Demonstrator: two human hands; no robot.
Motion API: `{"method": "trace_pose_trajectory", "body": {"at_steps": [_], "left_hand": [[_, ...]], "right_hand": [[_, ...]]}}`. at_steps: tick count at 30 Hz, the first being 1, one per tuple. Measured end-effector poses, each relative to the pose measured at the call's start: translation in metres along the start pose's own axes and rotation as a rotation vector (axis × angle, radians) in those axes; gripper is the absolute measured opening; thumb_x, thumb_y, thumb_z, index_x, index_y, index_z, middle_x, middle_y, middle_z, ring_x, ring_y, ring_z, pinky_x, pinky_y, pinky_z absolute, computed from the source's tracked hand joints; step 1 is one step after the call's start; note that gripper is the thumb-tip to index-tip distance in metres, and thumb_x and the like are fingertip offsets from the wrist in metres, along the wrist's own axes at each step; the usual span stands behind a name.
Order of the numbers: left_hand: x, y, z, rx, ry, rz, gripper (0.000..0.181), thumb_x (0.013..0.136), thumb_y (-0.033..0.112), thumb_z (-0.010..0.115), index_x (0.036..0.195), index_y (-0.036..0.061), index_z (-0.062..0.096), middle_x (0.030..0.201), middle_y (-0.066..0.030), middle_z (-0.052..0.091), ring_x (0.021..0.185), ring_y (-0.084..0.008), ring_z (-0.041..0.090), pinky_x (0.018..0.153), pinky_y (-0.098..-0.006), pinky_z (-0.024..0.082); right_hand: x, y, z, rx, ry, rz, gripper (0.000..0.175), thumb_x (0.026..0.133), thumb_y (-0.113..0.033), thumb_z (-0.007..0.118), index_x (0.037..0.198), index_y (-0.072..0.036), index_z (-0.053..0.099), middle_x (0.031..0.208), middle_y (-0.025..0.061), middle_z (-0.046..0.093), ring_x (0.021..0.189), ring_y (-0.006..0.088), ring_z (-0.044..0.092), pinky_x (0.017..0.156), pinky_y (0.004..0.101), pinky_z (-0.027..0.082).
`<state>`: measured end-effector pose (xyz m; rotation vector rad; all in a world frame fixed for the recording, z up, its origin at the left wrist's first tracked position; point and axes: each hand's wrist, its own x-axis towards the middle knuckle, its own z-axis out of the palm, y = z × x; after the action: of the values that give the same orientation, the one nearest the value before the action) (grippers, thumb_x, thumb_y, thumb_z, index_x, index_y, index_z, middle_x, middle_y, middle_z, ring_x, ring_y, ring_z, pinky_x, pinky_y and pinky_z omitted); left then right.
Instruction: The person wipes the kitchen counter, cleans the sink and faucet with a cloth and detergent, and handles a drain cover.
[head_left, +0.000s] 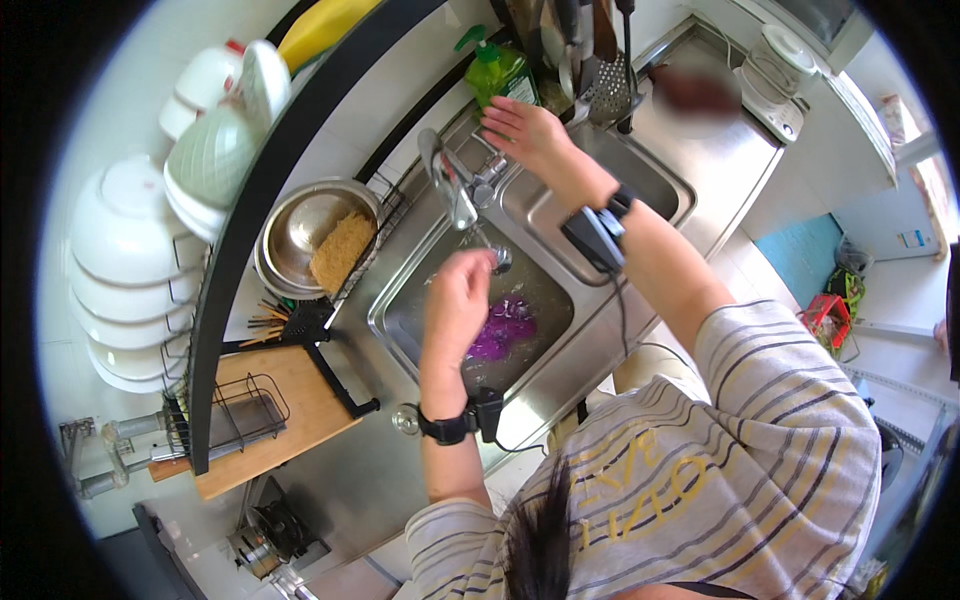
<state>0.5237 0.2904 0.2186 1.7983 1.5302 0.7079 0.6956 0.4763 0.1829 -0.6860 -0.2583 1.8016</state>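
Observation:
My left hand (456, 296) is over the larger sink basin (555, 300), its fingers curled and their inner side hidden. Whether it holds anything cannot be made out. Just past its fingertips shows a round metal drain fitting (502, 259). A bright purple thing (504, 328), blurred by glints, lies in the wet basin beside the hand. The chrome faucet (454, 187) points its spout at this basin. My right hand (529, 133) reaches past the faucet with fingers stretched out and nothing in them. It overlaps a green pump bottle (501, 73); contact is unclear.
A black dish rack (251, 187) carries stacked white bowls (120, 240). Below it are metal bowls (296, 217) with a tan loofah-like pad (343, 251), and a wooden cutting board (307, 382). Kitchen utensils (604, 82) hang behind the smaller basin (637, 172). A gas burner (274, 525) sits lower left.

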Motion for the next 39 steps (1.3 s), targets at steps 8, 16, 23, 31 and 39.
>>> {"method": "trace_pose_trajectory", "body": {"at_steps": [8,16,23,31,39], "left_hand": [[0.215,0.068,-0.024,-0.476,0.511,-0.074,0.033,0.093,0.024,0.041,0.100,-0.0027,0.060,0.096,-0.0158,0.063,0.093,-0.0307,0.058,0.080,-0.0390,0.045],[0.302,0.015,0.006,-1.609,0.294,-0.229,0.050,0.094,0.031,0.026,0.122,-0.0097,0.035,0.118,-0.0234,0.045,0.110,-0.0355,0.046,0.097,-0.0472,0.035],[0.311,0.009,0.015,-1.679,0.376,-0.222,0.050,0.095,0.029,0.023,0.124,-0.0100,0.035,0.125,-0.0245,0.043,0.114,-0.0380,0.044,0.099,-0.0480,0.035],[0.305,-0.006,0.052,-1.661,0.431,-0.229,0.038,0.093,0.021,0.028,0.109,-0.0048,0.050,0.102,-0.0180,0.058,0.099,-0.0304,0.055,0.090,-0.0424,0.044],[0.118,-0.059,0.179,-1.762,0.152,-0.584,0.028,0.095,0.023,0.041,0.099,0.0006,0.058,0.085,-0.0109,0.061,0.079,-0.0193,0.058,0.077,-0.0337,0.049]], "right_hand": [[0.088,-0.008,0.059,-1.096,0.361,-0.951,0.051,0.075,-0.002,0.054,0.125,-0.010,0.048,0.131,0.0118,0.044,0.121,0.0333,0.040,0.096,0.0348,0.039],[0.142,-0.028,0.033,-1.095,0.006,-1.012,0.051,0.070,-0.002,0.057,0.120,-0.012,0.053,0.132,0.0059,0.044,0.128,0.0347,0.032,0.102,0.0471,0.032],[0.132,-0.027,0.024,-1.369,-0.040,-1.097,0.054,0.071,0.004,0.053,0.122,-0.012,0.052,0.135,0.0052,0.042,0.129,0.0352,0.030,0.106,0.0512,0.023],[0.134,-0.028,0.024,-1.787,0.151,-1.197,0.054,0.073,-0.004,0.056,0.125,-0.020,0.051,0.138,0.0034,0.039,0.130,0.0337,0.029,0.104,0.0564,0.024],[0.042,0.007,-0.016,-1.569,-0.002,-1.036,0.047,0.077,-0.010,0.055,0.123,-0.012,0.047,0.132,0.0142,0.041,0.123,0.0341,0.034,0.102,0.0431,0.029]]}}
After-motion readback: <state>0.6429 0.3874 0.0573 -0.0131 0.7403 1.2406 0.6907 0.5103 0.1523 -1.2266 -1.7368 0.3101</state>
